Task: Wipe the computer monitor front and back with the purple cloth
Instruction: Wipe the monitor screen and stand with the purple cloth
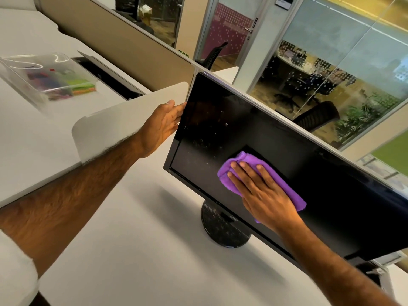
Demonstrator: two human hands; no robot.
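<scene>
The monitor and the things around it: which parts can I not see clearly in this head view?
- Back of the monitor: hidden, since only its front faces the camera.
- Its right end: cut off by the picture's right edge.
- Screen under the purple cloth: covered by the cloth and the right hand.
- Left hand fingers: their tips go behind the monitor's left edge.
- Clear plastic box: its colourful contents are too blurred to name.
</scene>
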